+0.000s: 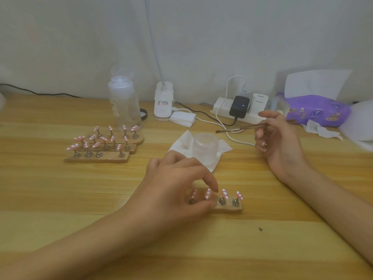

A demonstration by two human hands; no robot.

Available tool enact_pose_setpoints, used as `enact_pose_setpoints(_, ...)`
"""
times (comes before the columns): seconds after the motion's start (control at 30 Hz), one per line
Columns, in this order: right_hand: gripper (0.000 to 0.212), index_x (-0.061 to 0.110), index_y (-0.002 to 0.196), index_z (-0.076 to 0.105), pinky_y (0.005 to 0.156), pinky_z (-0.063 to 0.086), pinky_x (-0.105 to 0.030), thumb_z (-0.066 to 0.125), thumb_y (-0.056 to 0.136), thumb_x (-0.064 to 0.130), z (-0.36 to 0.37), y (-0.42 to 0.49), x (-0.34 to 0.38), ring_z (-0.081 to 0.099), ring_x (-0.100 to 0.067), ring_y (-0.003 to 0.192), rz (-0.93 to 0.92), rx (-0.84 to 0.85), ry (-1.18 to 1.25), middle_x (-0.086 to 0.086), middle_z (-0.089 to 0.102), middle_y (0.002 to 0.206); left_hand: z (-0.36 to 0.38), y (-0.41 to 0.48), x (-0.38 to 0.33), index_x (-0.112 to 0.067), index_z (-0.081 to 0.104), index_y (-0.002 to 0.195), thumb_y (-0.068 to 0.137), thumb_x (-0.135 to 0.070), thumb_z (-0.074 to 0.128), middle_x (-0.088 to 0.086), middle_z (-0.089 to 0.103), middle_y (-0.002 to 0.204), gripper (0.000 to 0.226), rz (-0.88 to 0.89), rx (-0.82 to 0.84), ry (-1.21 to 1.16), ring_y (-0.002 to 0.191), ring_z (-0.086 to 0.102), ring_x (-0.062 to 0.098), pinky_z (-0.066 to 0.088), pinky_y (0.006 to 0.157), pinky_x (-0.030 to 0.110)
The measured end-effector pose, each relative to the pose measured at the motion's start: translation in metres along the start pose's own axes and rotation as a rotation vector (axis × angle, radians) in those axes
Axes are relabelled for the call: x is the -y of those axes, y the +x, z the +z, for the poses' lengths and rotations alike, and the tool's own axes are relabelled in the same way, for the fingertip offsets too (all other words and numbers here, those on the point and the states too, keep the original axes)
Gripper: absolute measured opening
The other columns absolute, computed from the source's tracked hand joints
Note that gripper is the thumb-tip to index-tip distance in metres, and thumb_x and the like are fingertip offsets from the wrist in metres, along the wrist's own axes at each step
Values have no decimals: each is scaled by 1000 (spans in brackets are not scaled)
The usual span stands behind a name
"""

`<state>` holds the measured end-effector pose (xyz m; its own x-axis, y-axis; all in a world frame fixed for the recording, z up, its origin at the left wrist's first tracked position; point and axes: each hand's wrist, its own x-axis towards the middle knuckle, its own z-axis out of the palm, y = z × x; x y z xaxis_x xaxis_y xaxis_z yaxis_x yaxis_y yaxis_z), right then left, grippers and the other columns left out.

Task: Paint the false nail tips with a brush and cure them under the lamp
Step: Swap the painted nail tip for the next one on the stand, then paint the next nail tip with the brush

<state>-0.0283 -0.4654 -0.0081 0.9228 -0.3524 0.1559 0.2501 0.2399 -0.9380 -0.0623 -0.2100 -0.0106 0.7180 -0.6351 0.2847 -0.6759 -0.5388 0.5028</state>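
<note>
Currently: near holder strip (pixel 228 208) lies on the wooden table (pixel 262 249) at 6 o'clock, carrying four pink nail tips (pixel 224 193) with white dots on small metal stands; left hand (pixel 177 184) is curled over its left half, thumb and forefinger closed about the second stand, so it is grasping the strip; the two right-hand tips stand uncovered. Right hand (pixel 282 142) at 3 o'clock, raised off the table, pinches a slim flat-tipped brush (pixel 240 127) between thumb and fingers, bristles pointing towards 9 o'clock, above and just beyond a small glass jar (pixel 204 147); jar sits on a white tissue (pixel 225 147) at centre, between the two hands. Three further strips (pixel 105 146) of dotted tips grouped at 10 o'clock, in front of a clear bottle (pixel 124 106); white gooseneck lamp base (pixel 163 104) at 12 o'clock, well apart from the near strip; its head is out of view. Judgement: painting of the near strip is in hand, curing not yet done. Risks: left fingers lie very close to the tips, so a smudge is likely if any coat is wet; a twist on the stand could tilt a tip or pull it loose; a loaded brush carried over the table may drip; carrying the strip to the lamp past the jar could knock it over.
</note>
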Motion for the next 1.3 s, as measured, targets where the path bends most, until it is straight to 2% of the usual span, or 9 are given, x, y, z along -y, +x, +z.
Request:
enact_pose_setpoints(0.13,21,22,94,57,42,32,-19,40,98,11,0,0,0,42,-9,48,-2,4,-11,3,51,55,-1,8,-7,-45,66,93,78,-59,60,-31,60,99,21,62,27,123,105,34,-7,16,92,17)
enact_pose_setpoints(0.43,19,22,93,57,41,32,-19,40,99,15,-1,1,0,40,-9,45,19,-4,-2,3,50,54,4,10,-14,-41,68,89,82,-45,72,-25,63,93,9,118,5,126,98,38,-4,19,84,22)
enact_pose_setpoints(0.73,20,21,83,50,40,32,-19,42,101,18,-3,2,-1,42,-10,46,5,13,50,2,51,54,7,5,-21,-34,68,78,79,-40,68,-23,66,90,6,328,-190,188,91,58,8,37,79,32)
enact_pose_setpoints(0.87,23,20,80,45,41,37,-19,44,102,17,0,-1,3,47,-10,46,-53,55,51,1,56,55,-17,8,-23,-33,68,84,86,-33,68,-23,69,100,2,331,-288,-80,100,63,5,38,88,33)
enact_pose_setpoints(0.93,21,20,79,46,42,40,-19,49,99,24,5,-2,10,48,-12,46,-109,99,-18,0,58,56,-37,13,-21,-34,65,85,87,-31,70,-20,73,98,6,289,-334,-298,87,69,10,46,76,24)
enact_pose_setpoints(1.03,22,17,82,46,42,44,-24,57,91,34,16,-4,27,51,-17,46,-190,227,-233,-4,61,59,-59,29,-13,-28,67,85,83,-33,71,-10,76,93,7,220,-387,-526,57,66,11,52,47,32)
enact_pose_setpoints(1.1,21,16,82,46,43,46,-26,56,95,29,25,-4,38,55,-19,47,-228,296,-379,-6,62,59,-66,41,-7,-24,67,85,81,-31,73,-6,76,90,10,191,-414,-592,52,60,5,45,42,15)
enact_pose_setpoints(1.2,19,13,84,47,44,49,-28,50,102,19,33,-4,44,57,-20,48,-223,329,-500,-7,63,60,-60,59,4,-19,68,86,85,-20,74,-5,76,90,6,81,-412,-656,56,59,1,41,47,8)
enact_pose_setpoints(1.3,19,10,85,47,45,50,-28,48,103,18,37,-5,38,58,-22,50,-183,357,-550,-8,63,61,-41,66,19,-18,71,89,85,-21,75,-10,76,97,6,-36,-333,-671,68,64,21,57,63,25)
